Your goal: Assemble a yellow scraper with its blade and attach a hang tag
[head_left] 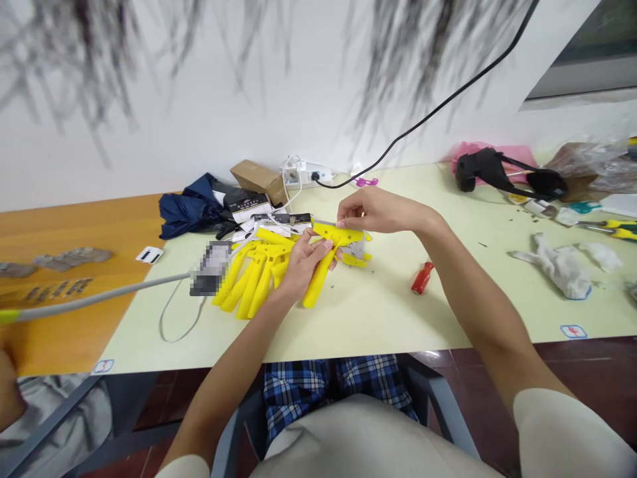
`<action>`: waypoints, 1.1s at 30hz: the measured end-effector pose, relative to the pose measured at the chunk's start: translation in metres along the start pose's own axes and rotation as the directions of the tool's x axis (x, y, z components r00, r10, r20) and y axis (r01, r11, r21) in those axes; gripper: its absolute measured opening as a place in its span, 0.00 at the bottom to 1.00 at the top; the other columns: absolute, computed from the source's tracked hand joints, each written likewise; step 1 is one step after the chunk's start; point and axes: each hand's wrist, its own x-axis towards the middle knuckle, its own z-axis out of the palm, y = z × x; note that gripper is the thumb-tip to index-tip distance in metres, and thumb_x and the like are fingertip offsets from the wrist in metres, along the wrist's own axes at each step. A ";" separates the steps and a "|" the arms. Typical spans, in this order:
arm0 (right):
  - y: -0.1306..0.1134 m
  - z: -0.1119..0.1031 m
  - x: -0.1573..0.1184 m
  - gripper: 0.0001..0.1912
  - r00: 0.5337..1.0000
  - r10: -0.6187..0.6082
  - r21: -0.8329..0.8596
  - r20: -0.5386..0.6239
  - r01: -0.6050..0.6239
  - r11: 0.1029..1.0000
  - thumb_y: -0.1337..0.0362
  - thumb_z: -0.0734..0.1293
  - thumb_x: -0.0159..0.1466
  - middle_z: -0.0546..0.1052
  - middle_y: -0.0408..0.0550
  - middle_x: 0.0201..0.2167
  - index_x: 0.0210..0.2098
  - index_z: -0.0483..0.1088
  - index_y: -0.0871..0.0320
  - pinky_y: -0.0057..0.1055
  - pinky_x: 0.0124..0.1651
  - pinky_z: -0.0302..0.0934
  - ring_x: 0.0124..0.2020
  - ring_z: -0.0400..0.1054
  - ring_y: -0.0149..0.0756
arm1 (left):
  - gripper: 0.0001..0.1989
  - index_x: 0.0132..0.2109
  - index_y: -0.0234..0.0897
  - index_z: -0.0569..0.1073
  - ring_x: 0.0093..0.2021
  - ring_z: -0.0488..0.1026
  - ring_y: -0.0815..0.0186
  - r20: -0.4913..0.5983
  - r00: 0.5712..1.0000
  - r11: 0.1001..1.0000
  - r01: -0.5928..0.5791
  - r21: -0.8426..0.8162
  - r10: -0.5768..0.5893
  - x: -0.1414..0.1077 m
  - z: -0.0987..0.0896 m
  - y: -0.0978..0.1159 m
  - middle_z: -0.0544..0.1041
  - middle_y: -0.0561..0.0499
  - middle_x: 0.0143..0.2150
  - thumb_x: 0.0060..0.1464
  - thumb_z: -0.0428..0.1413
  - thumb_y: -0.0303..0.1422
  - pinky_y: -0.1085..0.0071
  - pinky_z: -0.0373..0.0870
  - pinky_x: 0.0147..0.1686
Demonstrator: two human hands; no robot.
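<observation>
My left hand (304, 264) is closed around the upper handle of a yellow plastic scraper (317, 284). The scraper's wide head has several small holes, and a grey strip shows along its far edge. Over the head, my right hand (367, 210) is pinched together; whatever sits between its fingertips is hidden. Just behind the head lie a grey plate (354, 249) and another yellow piece (354, 261). More yellow scraper handles (256, 279) are piled to the left of my left hand. A short red screwdriver (423, 278) lies to the right.
Tiny dark bits dot the table (378, 318). Behind the pile are a cardboard box (259, 180), a dark blue cloth bundle (192, 209) and a power strip (308, 175). White gloves (560, 269) and a black strapped item (497, 171) lie right. Someone's arm (8, 392) shows far left.
</observation>
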 end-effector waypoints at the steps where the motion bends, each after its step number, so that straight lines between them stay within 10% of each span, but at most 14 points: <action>1: -0.001 0.000 0.000 0.12 1.000 -0.005 -0.003 0.001 0.005 1.000 0.57 0.70 0.74 0.80 0.45 0.31 0.40 0.80 0.59 0.31 0.31 0.54 0.28 0.67 0.30 | 0.22 0.53 0.43 0.66 0.32 0.79 0.69 0.005 1.000 1.000 -0.001 -0.004 0.001 -0.001 0.001 0.001 0.84 0.51 0.40 0.65 0.70 0.42 0.72 0.72 0.32; 26: -0.011 0.008 0.003 0.05 0.997 -0.033 -0.145 -0.071 0.022 0.989 0.68 0.71 0.69 0.79 0.42 0.28 0.35 0.79 0.59 0.33 0.33 0.52 0.27 0.64 0.30 | 0.21 0.49 0.44 0.65 0.28 0.75 0.70 0.032 0.999 1.000 -0.002 -0.018 0.003 -0.002 -0.002 0.002 0.81 0.54 0.35 0.65 0.71 0.42 0.72 0.71 0.31; 33: 0.006 0.024 -0.021 0.15 0.926 0.072 -0.186 -0.371 -0.150 0.971 0.57 0.59 0.81 0.83 0.52 0.43 0.51 0.74 0.59 0.37 0.40 0.56 0.38 0.72 0.41 | 0.25 0.47 0.43 0.67 0.32 0.77 0.70 -0.136 0.990 0.988 -0.059 -0.140 0.040 0.014 -0.012 0.014 0.80 0.53 0.40 0.56 0.76 0.37 0.75 0.70 0.29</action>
